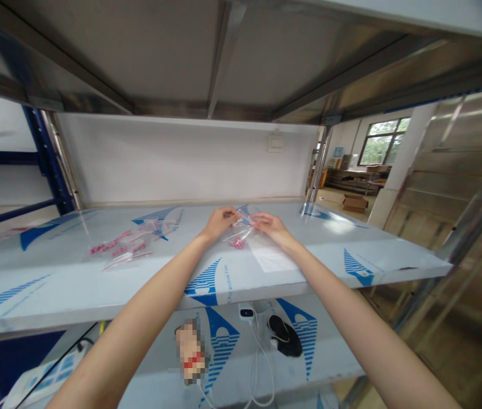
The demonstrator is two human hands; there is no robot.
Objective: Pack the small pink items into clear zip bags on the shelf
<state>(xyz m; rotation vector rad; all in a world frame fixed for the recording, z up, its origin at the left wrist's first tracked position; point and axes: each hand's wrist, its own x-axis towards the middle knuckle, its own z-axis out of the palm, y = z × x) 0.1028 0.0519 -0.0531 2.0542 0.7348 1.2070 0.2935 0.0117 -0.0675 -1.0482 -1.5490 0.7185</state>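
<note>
Both hands meet over the middle of a film-covered shelf, at the top of a clear plastic bag point(243, 232). Small pink-red pieces point(237, 243) lie in the bottom of this bag; their kind is too small to tell. My left hand point(220, 221) pinches the bag's upper left edge between thumb and fingers. From the other side my right hand point(271, 224) grips its upper right edge. Under the right hand lies a white sheet point(273, 254). Off to the left, several clear bags with similar pink-red pieces point(128, 244) lie in a loose pile.
The shelf point(309, 272) carries blue-printed protective film, and another shelf point(173, 51) hangs overhead. Metal posts point(320, 165) stand at the back corners. On the lower level are a phone point(190, 351) with a cable, a small white device point(246, 313) and a black object point(284, 336).
</note>
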